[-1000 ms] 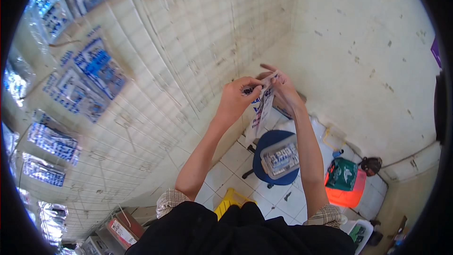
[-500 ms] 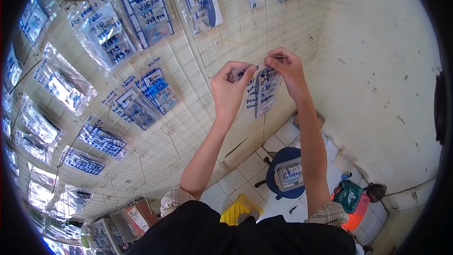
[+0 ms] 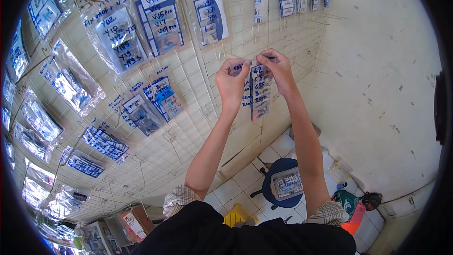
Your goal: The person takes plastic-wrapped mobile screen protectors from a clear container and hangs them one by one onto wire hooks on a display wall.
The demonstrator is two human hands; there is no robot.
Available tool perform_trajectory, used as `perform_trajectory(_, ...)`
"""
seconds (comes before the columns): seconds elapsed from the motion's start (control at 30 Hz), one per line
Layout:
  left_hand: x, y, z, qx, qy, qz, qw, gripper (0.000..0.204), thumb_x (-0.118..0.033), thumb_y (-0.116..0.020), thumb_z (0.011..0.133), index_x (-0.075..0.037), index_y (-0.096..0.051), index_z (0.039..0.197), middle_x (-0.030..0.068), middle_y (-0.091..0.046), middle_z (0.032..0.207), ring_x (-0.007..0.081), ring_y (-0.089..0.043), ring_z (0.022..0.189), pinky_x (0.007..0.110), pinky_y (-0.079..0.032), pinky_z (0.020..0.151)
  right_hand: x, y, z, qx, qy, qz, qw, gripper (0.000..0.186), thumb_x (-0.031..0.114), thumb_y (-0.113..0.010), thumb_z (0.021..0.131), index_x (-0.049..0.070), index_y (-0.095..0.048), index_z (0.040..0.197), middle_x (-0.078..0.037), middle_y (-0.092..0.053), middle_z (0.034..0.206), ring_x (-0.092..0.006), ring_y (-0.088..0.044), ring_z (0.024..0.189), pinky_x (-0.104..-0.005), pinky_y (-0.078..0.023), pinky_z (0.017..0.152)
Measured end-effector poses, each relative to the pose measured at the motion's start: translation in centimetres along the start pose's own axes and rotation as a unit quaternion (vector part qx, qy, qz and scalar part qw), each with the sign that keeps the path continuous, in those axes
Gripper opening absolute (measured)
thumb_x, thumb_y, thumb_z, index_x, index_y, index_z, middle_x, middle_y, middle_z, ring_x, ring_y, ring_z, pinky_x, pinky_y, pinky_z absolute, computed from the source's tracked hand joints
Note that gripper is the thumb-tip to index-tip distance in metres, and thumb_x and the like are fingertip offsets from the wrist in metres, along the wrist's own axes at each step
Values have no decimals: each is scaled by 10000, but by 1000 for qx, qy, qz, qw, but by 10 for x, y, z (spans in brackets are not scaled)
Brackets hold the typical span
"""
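Before the wire grid, my two raised hands hold clear plastic packets marked in blue ink (image 3: 258, 95). My left hand (image 3: 231, 81) pinches the top left part between thumb and fingers. The top right corner is gripped by my right hand (image 3: 276, 68), thumb against fingers. The packets hang down below the hands, overlapping, and how many there are I cannot tell. Just behind and above my left hand, a bare wire hook (image 3: 224, 55) sticks out of the grid.
A wire grid panel (image 3: 188, 94) covers the left wall, with many hanging packets (image 3: 160, 21) on hooks. Below stand a blue chair (image 3: 283, 200) bearing a clear plastic tub (image 3: 287, 190), a yellow plastic stool (image 3: 239, 215), and a green and orange bag (image 3: 351, 217). A bare wall (image 3: 377, 89) rises at right.
My view has shifted, so the hanging packets sit lower and further right. My hands stay on the packets, which now hang straighter, and my hands appear closer to the hook.
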State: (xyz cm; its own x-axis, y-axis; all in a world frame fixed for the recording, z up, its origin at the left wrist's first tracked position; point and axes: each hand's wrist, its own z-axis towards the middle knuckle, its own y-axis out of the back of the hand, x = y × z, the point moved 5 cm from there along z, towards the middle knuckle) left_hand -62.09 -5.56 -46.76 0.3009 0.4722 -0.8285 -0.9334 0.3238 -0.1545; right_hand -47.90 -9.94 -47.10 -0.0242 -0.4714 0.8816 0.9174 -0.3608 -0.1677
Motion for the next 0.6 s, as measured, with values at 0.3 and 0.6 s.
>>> perform_trajectory(0.3,-6,7,1,-2,-10,-9,1000,119,-84,-631,779,23,-582,797,33,-598,730,63,-546,664,201,-448,617,5,-11,2,18,8,13,1000,170,165,-655,773,27,-598,855,-23,-603,741,-52,-546,648,-179,-430,563)
perform_trajectory(0.6,-8,5,-1,4,-38,-28,999,103,-77,-612,797,4,-550,806,30,-585,750,55,-527,669,200,-442,612,5,-10,-1,20,16,26,999,173,162,-654,773,18,-597,849,-25,-599,742,-57,-545,652,-186,-431,589)
